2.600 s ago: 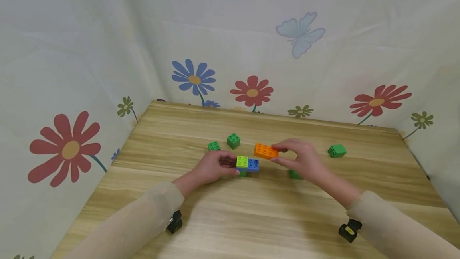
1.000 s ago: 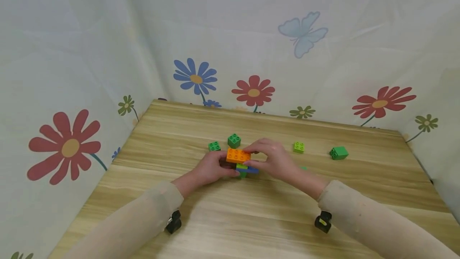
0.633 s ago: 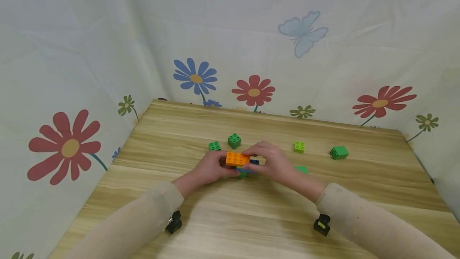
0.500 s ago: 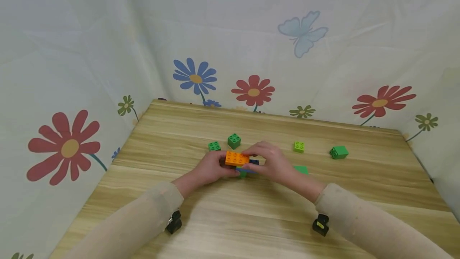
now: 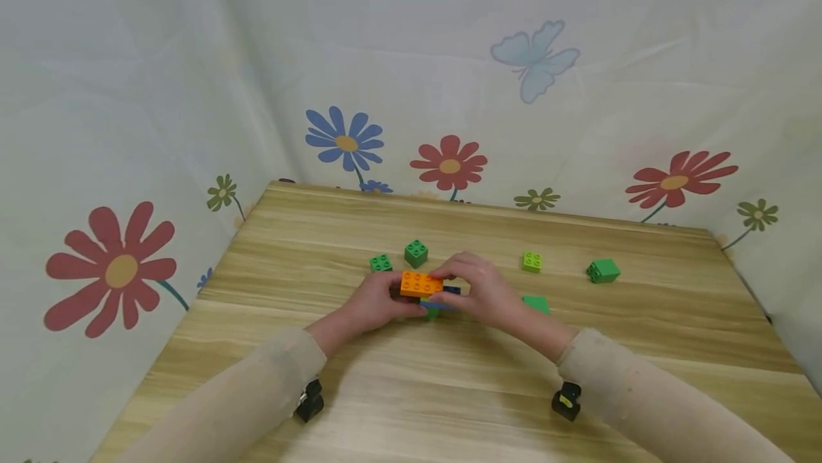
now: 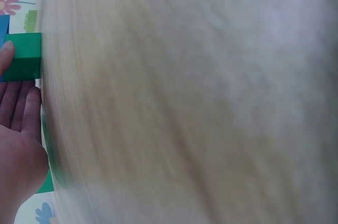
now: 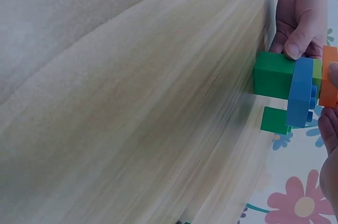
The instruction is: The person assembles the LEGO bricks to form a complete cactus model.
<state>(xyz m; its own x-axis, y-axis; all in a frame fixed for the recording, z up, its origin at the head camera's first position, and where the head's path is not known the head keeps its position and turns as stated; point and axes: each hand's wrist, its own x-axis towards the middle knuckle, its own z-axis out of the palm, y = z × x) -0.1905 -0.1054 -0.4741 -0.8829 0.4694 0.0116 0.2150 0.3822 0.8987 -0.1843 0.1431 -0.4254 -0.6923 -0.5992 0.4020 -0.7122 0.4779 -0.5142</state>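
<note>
A small stack stands on the table: a green building brick (image 7: pixel 272 73) at the bottom, a wider blue brick (image 7: pixel 301 92) on it, and a lime brick (image 7: pixel 317 71) on top of the blue. My left hand (image 5: pixel 372 302) holds the stack from the left, its thumb against the green and blue bricks and its fingers behind. My right hand (image 5: pixel 484 290) pinches an orange eight-stud brick (image 5: pixel 419 283) between thumb and fingers, right at the lime brick's top and jutting out to the left. In the head view the orange brick covers most of the lime one.
Two green bricks (image 5: pixel 416 253) stand behind my left hand. To the right lie a lime brick (image 5: pixel 531 262), a green brick on its side (image 5: pixel 603 270) and another green brick (image 5: pixel 536 304), partly behind my right forearm. A flowered cloth rises behind the wooden table (image 5: pixel 449 392).
My right hand has carried the orange brick left over the stack and then lowered it onto the lime brick's place. My left hand has kept its hold. The loose lime brick has come into view.
</note>
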